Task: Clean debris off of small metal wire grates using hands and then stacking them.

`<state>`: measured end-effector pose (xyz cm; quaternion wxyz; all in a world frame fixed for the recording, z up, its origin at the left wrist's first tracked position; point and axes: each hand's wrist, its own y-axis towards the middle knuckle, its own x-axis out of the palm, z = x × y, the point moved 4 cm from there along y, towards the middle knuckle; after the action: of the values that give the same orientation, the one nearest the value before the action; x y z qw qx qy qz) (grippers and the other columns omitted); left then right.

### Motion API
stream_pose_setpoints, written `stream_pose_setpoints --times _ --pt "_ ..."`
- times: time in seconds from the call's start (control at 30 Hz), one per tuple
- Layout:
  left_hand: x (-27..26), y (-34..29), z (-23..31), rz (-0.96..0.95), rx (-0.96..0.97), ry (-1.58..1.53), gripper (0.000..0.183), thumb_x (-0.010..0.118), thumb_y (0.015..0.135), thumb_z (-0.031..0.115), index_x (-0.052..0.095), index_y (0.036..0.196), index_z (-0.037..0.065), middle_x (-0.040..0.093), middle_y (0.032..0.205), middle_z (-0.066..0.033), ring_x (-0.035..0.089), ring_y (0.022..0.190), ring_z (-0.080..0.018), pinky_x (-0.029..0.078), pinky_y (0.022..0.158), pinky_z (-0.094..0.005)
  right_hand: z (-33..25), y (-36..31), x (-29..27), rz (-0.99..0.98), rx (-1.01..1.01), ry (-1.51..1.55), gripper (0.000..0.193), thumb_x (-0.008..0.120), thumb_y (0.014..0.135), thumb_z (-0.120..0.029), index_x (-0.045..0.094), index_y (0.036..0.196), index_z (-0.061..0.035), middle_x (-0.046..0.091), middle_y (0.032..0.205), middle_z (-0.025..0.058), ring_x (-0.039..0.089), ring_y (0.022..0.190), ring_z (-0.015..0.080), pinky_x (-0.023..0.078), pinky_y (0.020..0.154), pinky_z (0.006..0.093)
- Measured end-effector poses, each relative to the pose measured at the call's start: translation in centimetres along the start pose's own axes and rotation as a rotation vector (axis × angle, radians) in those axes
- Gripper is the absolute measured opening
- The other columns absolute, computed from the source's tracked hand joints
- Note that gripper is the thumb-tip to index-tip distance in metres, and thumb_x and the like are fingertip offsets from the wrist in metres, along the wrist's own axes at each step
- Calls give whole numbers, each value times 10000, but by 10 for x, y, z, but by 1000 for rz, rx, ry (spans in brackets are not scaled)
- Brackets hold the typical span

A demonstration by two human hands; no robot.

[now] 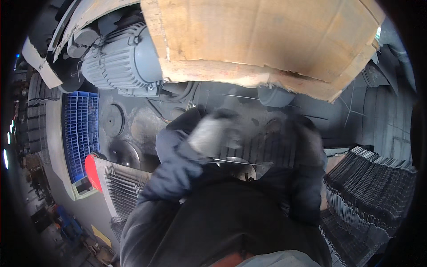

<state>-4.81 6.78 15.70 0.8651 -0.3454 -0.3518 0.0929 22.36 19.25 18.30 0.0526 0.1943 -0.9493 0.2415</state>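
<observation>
My left hand [218, 131], in a pale grey glove, is smeared by motion at the middle of the view, and its fingers cannot be made out. Further right my right hand [310, 135] is a dark blur, its fingers likewise lost. Between the two hands shows a blurred dark striped panel [271, 144]; whether either hand grips it cannot be told. A thin metal rod [235, 162] runs crosswise just below my left hand. Close to my right forearm stands a tall stack of dark ribbed plates [369, 182] with pale edges.
A grey finned motor [118, 62] sits at the far left beside a large cardboard sheet [267, 40] overhanging the far side. On the left are a blue plastic crate [81, 133], round metal discs [124, 153], a red rounded piece [92, 172] and another stack of plates [124, 189].
</observation>
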Motion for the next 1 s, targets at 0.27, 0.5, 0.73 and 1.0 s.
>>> stream_pose_setpoints --times 0.27,0.5,0.73,1.0 --pt "-3 8 -8 -84 -4 -66 213 585 1024 98 673 1196 9 691 1032 -124 732 880 -282 647 784 -466 3 1 -6 108 7 28 250 594 1040 -95 690 1233 32 744 1139 157 741 963 245 605 804 365" --pt "18 4 -22 27 64 22 209 636 1013 117 670 1175 -10 704 1002 -124 717 820 -253 627 732 -401 -12 -21 -17 218 -86 6 265 608 1025 -55 656 1266 44 738 1174 184 743 1006 253 613 810 351" --pt "-72 -114 14 417 327 165 215 712 1006 100 648 1189 7 694 842 -23 619 593 -102 514 524 -240 30 -33 124 -6 90 -114 301 721 981 -45 666 1269 20 737 1148 164 718 1025 218 607 665 331" --pt "58 -176 -12 500 1169 1260 472 853 815 180 677 1234 53 699 1159 -164 690 1090 -362 559 943 -436 -24 -103 105 -414 -433 -732 514 774 922 53 605 1406 21 705 1282 175 685 1099 204 609 886 370"
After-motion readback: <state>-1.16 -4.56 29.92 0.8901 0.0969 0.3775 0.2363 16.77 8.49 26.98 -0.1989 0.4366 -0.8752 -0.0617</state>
